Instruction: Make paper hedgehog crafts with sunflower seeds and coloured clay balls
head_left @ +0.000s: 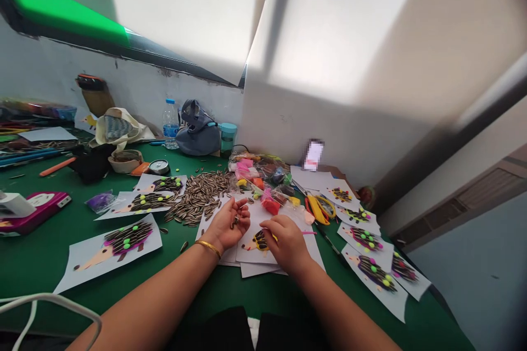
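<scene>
My left hand [225, 230] is turned palm up over the white paper, its fingers curled around a few sunflower seeds [234, 222]. Bent down over a hedgehog picture [248, 245], my right hand [286, 242] has thumb and fingers drawn together; what lies between the fingertips is hidden. The hedgehog has a pale snout and a yellow body with dark seeds on it, partly covered by the hand. Its sheet lies on a stack of white paper [263, 270]. A heap of striped sunflower seeds [201, 197] spreads beyond my left hand.
Hedgehog sheets lie left [142, 236] and right [376, 282]. Bagged coloured clay [269, 203] and yellow-handled scissors [317, 209] sit behind my hands. A water bottle [170, 126], grey-blue bag [197, 134] and phone [313, 154] stand by the wall. A white cable [61, 299] loops front left.
</scene>
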{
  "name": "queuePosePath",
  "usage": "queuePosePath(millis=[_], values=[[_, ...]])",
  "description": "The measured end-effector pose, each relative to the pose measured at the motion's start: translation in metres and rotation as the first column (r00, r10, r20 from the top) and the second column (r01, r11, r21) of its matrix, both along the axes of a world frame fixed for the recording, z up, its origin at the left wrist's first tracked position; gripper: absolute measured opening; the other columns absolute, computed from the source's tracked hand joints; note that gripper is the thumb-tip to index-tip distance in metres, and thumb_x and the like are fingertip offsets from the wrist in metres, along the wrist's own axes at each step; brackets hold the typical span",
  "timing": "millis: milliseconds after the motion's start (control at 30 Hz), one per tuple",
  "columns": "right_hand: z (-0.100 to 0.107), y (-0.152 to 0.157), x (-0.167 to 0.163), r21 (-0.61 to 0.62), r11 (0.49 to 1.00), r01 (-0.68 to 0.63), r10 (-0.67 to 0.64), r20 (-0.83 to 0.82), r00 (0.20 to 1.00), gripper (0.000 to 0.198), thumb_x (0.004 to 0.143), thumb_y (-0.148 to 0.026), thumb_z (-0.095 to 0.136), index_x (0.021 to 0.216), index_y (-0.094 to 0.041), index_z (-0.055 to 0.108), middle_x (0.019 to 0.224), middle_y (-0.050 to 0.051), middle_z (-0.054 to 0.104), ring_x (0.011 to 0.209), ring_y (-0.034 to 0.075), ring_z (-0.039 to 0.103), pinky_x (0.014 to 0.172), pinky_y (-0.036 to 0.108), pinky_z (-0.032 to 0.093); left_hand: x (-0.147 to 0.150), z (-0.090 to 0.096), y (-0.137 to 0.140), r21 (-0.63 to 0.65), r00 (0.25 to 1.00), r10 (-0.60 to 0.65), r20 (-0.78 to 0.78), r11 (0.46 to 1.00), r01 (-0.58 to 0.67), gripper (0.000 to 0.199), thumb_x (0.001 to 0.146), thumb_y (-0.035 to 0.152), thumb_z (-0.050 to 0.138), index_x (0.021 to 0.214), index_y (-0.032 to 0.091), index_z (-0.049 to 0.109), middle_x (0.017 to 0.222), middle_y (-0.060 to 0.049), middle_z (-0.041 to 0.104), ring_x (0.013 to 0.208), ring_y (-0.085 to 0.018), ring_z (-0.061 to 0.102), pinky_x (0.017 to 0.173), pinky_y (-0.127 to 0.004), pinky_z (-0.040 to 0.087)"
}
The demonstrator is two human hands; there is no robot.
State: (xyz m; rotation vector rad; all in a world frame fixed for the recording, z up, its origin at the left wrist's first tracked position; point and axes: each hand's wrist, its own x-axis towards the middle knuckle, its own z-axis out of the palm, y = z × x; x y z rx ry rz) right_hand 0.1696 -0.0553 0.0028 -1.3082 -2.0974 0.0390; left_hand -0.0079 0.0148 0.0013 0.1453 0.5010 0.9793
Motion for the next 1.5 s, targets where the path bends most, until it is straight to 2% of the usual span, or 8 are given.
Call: queuePosePath(millis=[133, 433, 767, 867, 967, 1100, 1233, 1500], values=[[0.011, 0.011, -0.027, 0.019, 0.999, -0.048, 0.045, 0.098, 0.994, 0.022, 0.093, -0.026, 0.051, 0.107, -0.023, 0.067, 0.094, 0.008, 0.064, 0.091, 0.021, 0.055, 0.082, 0.033, 0.041, 0.002, 0.003, 0.000, -0.022, 0.996, 0.057, -0.065, 0.998, -0.059, 0.035, 0.099, 0.041, 0.037, 0.091, 0.014, 0.058, 0.072, -0.004, 0.057, 0.061, -0.012, 0.060, 0.055, -0.022, 0.052], [0.009, 0.047, -0.048, -0.069, 0.996, 0.060, -0.037, 0.296, 0.954, 0.017, 0.089, -0.025, 0.057, 0.100, -0.021, 0.070, 0.100, 0.008, 0.066, 0.095, 0.023, 0.056, 0.082, 0.034, 0.039, 0.002, 0.004, 0.000, 0.004, 0.991, 0.067, -0.116, 0.998, -0.067, 0.038, 0.100, 0.039, 0.034, 0.092, 0.014, 0.060, 0.077, -0.006, 0.066, 0.066, -0.013, 0.065, 0.064, -0.023, 0.055], [0.012, 0.048, -0.036, -0.034, 0.999, 0.013, -0.011, 0.063, 0.998, 0.020, 0.090, -0.020, 0.053, 0.097, -0.023, 0.071, 0.091, 0.005, 0.067, 0.090, 0.019, 0.058, 0.081, 0.029, 0.042, 0.007, 0.003, -0.004, 0.038, 0.995, -0.005, -0.095, 0.999, 0.009, 0.031, 0.099, 0.031, 0.039, 0.087, 0.013, 0.062, 0.077, -0.005, 0.066, 0.067, -0.011, 0.065, 0.067, -0.021, 0.056], [0.014, 0.047, -0.030, -0.042, 0.998, 0.044, -0.047, -0.068, 0.997, 0.021, 0.089, -0.019, 0.050, 0.096, -0.021, 0.070, 0.091, 0.005, 0.067, 0.089, 0.018, 0.058, 0.081, 0.029, 0.043, 0.008, -0.001, -0.006, 0.030, 0.984, -0.026, -0.175, 0.999, 0.032, 0.015, 0.093, 0.025, 0.054, 0.083, 0.014, 0.058, 0.070, 0.000, 0.059, 0.055, -0.006, 0.057, 0.049, -0.015, 0.047], [0.014, 0.046, -0.024, -0.063, 0.997, 0.039, -0.051, -0.197, 0.979, 0.018, 0.087, -0.021, 0.051, 0.091, -0.020, 0.069, 0.086, 0.004, 0.066, 0.082, 0.017, 0.058, 0.077, 0.029, 0.044, 0.006, -0.003, -0.009, 0.150, 0.958, -0.107, -0.267, 0.977, 0.151, 0.017, 0.083, 0.025, 0.066, 0.079, 0.016, 0.052, 0.062, 0.007, 0.047, 0.041, -0.001, 0.039, 0.034, -0.011, 0.022], [0.007, 0.045, -0.015, -0.145, 0.989, -0.036, -0.027, -0.408, 0.913, 0.016, 0.084, -0.026, 0.054, 0.090, -0.019, 0.067, 0.085, 0.003, 0.067, 0.075, 0.016, 0.059, 0.071, 0.027, 0.047, 0.005, -0.005, -0.012, 0.325, 0.902, -0.185, -0.391, 0.888, 0.323, 0.026, 0.079, 0.034, 0.070, 0.079, 0.019, 0.049, 0.052, 0.012, 0.029, 0.037, -0.002, 0.022, 0.036, -0.015, 0.011], [-0.005, 0.044, 0.005, -0.313, 0.948, -0.058, -0.142, -0.580, 0.802, 0.018, 0.083, -0.030, 0.053, 0.091, -0.018, 0.063, 0.086, 0.005, 0.070, 0.077, 0.017, 0.066, 0.070, 0.028, 0.052, 0.006, -0.005, -0.012, 0.376, 0.821, -0.054, -0.568, 0.870, 0.318, 0.023, 0.080, 0.038, 0.066, 0.086, 0.018, 0.055, 0.050, 0.011, 0.034, 0.037, -0.002, 0.021, 0.039, -0.018, 0.009], [-0.025, 0.025, 0.054, -0.403, 0.913, 0.056, -0.177, -0.271, 0.946, 0.026, 0.085, -0.026, 0.050, 0.098, -0.021, 0.071, 0.095, 0.006, 0.071, 0.090, 0.020, 0.065, 0.083, 0.035, 0.051, 0.006, -0.007, -0.003, 0.391, 0.717, 0.139, -0.684, 0.899, 0.199, 0.027, 0.075, 0.041, 0.067, 0.082, 0.017, 0.058, 0.048, 0.010, 0.035, 0.037, -0.004, 0.025, 0.039, -0.019, 0.012]])
